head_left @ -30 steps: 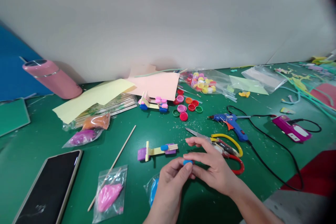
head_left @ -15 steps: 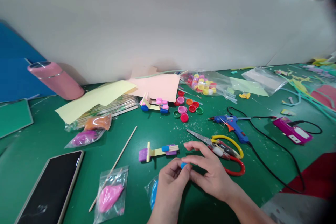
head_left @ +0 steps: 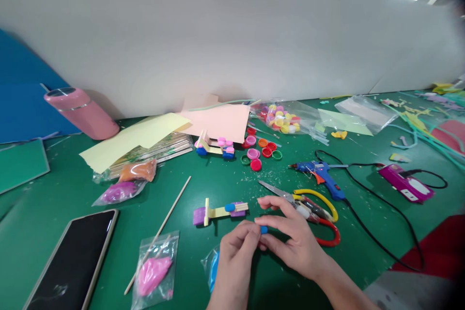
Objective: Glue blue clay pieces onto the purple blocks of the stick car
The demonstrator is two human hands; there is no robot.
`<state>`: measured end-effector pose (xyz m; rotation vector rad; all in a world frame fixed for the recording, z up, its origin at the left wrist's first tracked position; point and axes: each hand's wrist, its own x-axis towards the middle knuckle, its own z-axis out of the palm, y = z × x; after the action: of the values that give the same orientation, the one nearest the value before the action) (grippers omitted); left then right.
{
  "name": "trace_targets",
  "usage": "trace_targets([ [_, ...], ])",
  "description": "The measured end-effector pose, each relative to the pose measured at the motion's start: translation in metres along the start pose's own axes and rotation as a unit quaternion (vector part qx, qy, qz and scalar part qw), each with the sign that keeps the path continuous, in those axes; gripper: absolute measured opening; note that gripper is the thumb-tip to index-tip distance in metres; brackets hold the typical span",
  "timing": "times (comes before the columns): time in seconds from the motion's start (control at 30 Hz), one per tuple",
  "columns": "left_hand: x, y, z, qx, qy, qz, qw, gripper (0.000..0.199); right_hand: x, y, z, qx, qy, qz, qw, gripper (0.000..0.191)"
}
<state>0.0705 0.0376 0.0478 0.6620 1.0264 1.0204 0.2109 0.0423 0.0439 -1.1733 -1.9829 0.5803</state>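
Note:
A small blue piece [head_left: 264, 229] is pinched between the fingertips of both hands, low in the view right of centre. My left hand [head_left: 238, 252] has its thumb and fingers closed at the piece's left side. My right hand [head_left: 286, 232] holds its right side with thumb and index finger, the other fingers partly raised. Just behind the hands lies a small model [head_left: 218, 212] with purple ends, a cream stick body and a blue piece on top. A bag with blue clay [head_left: 213, 270] is partly hidden by my left hand.
Scissors [head_left: 308, 203] lie right of the hands, with a blue glue gun [head_left: 321, 174] and cable beyond. Coloured caps [head_left: 255, 164] and a second model [head_left: 215, 147] stand behind. Leftward are a phone [head_left: 72, 261], a stick [head_left: 160, 230], a pink clay bag [head_left: 154, 276] and a pink bottle [head_left: 83, 112].
The blue piece now shows farther right between the fingertips, nearer my right thumb and index finger. The whole view has shifted slightly.

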Motion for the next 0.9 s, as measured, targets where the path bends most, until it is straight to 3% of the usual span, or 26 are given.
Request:
trace_targets([
  [0.27,-0.0014,0.0024,0.0018,-0.034,0.023,-0.018,0.999,0.017,-0.0005,-0.0003,0.0009,0.003,0.006,-0.005,1.000,0.026],
  [0.67,0.0012,-0.0013,0.0015,-0.013,0.024,-0.007,1.000,0.028,-0.0016,-0.0017,0.0062,0.008,0.016,0.007,1.000,0.022],
  [0.9,0.0016,-0.0018,0.0018,-0.112,0.002,-0.057,0.992,0.026,-0.0009,-0.0001,0.0068,0.011,0.047,0.014,0.999,0.021],
])
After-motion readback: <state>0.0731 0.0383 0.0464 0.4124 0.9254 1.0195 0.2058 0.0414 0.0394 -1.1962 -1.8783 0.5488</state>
